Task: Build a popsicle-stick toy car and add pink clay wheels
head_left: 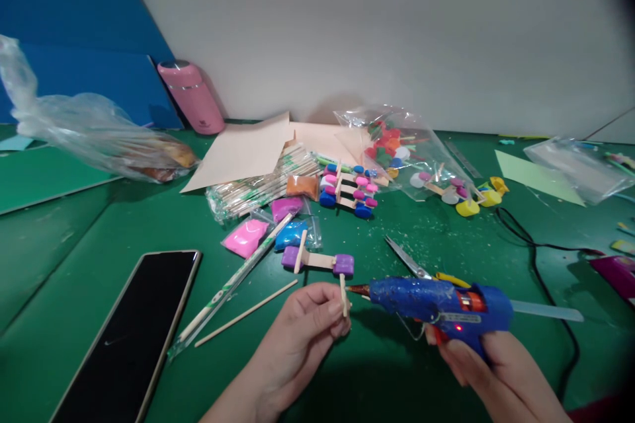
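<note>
My left hand (310,327) pinches a short wooden stick piece (344,294) upright between thumb and fingers. Wrapped round the handle of a blue glue gun (421,301) is my right hand (489,367); a small red light glows on the gun. The gun's brown nozzle points left and is at the stick piece, close to its upper part; whether they touch I cannot tell. Just behind my left hand lies a wooden stick piece with purple blocks (344,264) at both ends and a stick standing across its left part.
A black phone (131,337) lies at the left, beside a thin stick (247,312) and wrapped sticks (233,284). Scissors (407,256) are behind the gun; its black cable (543,277) runs right. Clay packets (245,236), colourful pieces (350,192) and a pink bottle (193,98) stand farther back.
</note>
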`<state>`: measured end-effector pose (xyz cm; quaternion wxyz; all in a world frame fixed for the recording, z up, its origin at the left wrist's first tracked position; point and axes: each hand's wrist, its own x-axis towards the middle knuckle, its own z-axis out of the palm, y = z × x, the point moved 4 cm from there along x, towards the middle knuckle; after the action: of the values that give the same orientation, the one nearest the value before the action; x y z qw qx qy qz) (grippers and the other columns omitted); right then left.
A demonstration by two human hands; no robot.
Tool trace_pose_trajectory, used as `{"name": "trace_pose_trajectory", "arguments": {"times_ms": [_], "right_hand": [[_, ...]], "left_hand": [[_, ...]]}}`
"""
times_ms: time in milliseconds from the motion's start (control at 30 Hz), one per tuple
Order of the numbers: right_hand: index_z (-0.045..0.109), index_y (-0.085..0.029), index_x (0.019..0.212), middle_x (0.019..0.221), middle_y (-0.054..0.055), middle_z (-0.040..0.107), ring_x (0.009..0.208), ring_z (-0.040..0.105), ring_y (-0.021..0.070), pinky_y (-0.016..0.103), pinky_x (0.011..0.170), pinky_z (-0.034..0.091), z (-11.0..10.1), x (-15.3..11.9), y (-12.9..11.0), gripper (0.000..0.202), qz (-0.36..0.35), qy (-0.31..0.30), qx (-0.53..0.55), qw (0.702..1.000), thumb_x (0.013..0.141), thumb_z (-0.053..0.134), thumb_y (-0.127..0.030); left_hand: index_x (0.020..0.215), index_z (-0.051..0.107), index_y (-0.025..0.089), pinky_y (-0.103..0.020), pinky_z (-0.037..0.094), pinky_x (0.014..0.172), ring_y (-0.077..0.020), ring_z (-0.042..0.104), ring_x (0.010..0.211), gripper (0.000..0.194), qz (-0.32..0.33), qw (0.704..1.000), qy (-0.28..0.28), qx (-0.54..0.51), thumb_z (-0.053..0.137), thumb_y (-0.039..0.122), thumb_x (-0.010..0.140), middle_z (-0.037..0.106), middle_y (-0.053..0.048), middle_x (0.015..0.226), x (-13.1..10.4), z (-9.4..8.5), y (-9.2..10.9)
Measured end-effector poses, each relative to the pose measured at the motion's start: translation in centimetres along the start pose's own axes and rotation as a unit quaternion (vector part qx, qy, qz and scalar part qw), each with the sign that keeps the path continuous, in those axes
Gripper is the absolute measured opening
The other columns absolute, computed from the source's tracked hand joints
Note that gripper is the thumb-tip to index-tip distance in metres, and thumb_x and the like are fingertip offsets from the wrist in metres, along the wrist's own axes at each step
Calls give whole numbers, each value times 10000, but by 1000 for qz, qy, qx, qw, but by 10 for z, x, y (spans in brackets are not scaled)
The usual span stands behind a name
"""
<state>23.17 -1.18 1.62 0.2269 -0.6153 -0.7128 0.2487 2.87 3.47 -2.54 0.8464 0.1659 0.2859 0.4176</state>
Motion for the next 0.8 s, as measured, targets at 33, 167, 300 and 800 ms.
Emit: {"name": "trace_pose_trajectory", "arguments": {"times_ms": [33,167,300,800], "right_hand": [[614,-238,885,526,-16,559,437,540,117,171,389,450,0,0,0,251,0,0,3,1000,853,412,-383],[592,-240,904,546,-22,558,456,546,110,160,407,453,1,2,-2,220,-5,-5,11,1000,857,416,-364],[582,-242,917,563,-21,560,475,549,114,165,419,453,0,4,-1,221,-8,-7,3,1000,863,405,-364],[607,-226,903,551,-10,557,466,537,125,187,418,451,0,2,2,248,4,-11,10,1000,859,407,-365]], "left_hand": [[644,598,129,-261,255,567,-94,374,528,93,-1,1000,-1,3,625,162,727,483,10,534,0,1,0],[637,591,127,-262,246,557,-96,372,526,105,-3,1000,-6,12,614,160,734,476,10,525,0,2,1],[650,595,128,-261,244,558,-96,378,534,88,-5,1000,-3,11,616,156,730,482,8,539,0,2,0],[643,600,127,-255,263,560,-90,379,527,93,-4,1000,1,1,644,172,712,489,13,537,-1,2,0]]}}
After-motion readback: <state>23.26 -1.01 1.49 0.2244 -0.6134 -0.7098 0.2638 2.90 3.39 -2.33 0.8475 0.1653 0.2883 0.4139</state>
